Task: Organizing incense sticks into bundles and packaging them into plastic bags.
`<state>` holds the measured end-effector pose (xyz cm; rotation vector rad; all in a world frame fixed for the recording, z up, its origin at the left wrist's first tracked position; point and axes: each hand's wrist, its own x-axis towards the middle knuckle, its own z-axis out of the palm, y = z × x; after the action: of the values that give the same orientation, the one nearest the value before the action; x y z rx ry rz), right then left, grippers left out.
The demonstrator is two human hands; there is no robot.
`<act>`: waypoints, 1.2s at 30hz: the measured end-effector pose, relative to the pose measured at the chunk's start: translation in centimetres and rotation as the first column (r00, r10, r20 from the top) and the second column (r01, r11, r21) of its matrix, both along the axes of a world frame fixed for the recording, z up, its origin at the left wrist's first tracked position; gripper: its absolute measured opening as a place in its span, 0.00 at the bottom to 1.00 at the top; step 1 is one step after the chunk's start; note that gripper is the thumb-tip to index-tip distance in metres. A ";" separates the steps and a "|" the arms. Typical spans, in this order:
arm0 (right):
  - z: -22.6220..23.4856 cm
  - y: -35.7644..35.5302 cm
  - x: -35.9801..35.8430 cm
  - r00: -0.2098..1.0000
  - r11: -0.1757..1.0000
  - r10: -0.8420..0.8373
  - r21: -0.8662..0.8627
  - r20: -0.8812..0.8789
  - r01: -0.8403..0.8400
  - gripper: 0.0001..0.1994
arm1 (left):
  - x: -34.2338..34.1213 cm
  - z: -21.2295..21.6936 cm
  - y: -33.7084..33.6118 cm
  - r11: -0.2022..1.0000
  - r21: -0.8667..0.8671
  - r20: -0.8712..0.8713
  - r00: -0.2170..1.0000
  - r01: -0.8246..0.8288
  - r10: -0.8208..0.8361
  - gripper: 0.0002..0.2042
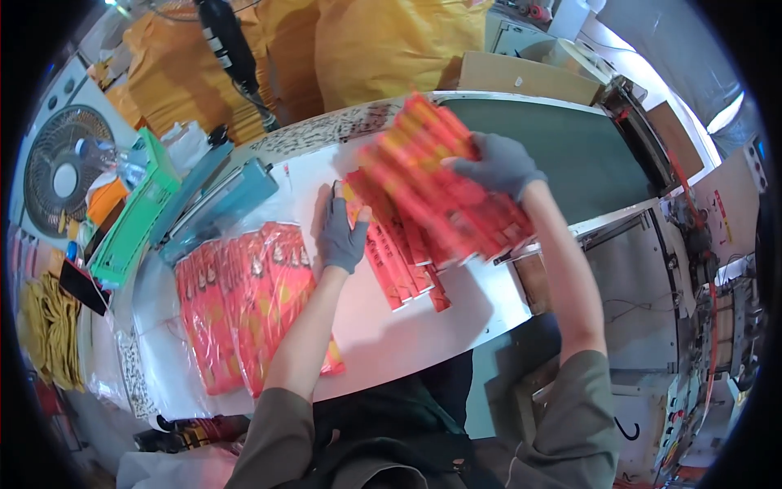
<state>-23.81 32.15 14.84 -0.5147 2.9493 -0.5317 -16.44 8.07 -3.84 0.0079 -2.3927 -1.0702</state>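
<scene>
My right hand (pixel 498 165), in a grey glove, grips a fanned bundle of long red-and-yellow packets (pixel 444 183) by its right side, raised over the white table; the bundle is smeared by motion. Under and beside it, more slim red packets (pixel 389 259) with pale ends lie on the table, partly hidden by the bundle. Against the left edge of these lies my left hand (pixel 344 232), also gloved in grey, its fingers stretched out and thumb apart. To its left are clear plastic bags filled with similar red packets (pixel 244 301), partly covered by my left forearm.
A teal metal device (pixel 218 202) stands on the table's left, beside a green basket (pixel 134 208) and a fan (pixel 65 167). At the right a dark green conveyor belt (pixel 562 155) adjoins the white table (pixel 383 350). Large yellow sacks (pixel 391 49) stand behind; a black tool (pixel 226 45) hangs above.
</scene>
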 end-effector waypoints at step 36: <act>-5.9 -4.1 25.0 0.924 0.469 0.362 -0.881 0.125 -0.064 0.36 | 18.2 4.7 -1.3 0.691 0.224 0.183 0.666 0.688 -0.723 0.47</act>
<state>1.16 28.06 8.91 -0.7700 2.0448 -1.8954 1.77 6.76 0.83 -0.8682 -2.6010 -1.6638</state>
